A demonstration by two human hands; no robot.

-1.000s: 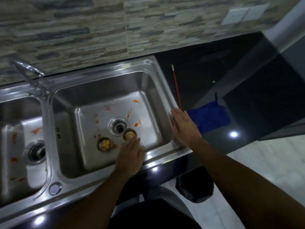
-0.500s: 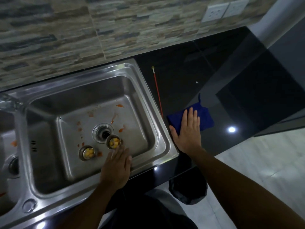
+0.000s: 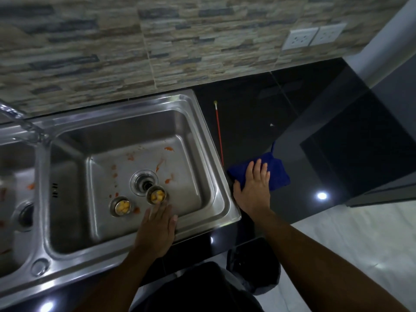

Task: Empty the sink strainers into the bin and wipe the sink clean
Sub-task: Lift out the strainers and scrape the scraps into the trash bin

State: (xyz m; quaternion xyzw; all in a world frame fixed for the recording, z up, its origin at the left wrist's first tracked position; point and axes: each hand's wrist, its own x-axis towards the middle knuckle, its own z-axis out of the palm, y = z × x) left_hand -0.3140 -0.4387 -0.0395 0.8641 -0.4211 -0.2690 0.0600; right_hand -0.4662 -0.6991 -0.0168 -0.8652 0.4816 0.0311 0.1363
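Nearest, a bin is seen under the counter; the left hand is held over the sink, fingers straight and together, just beside a strainer; a second strainer is set near it; the right hand is laid flat, fingers slightly apart, on a blue cloth.

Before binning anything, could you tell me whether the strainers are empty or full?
Not empty: the left strainer and right strainer each hold yellow scraps, upright on the sink floor.

Two food-filled strainers in stained sink
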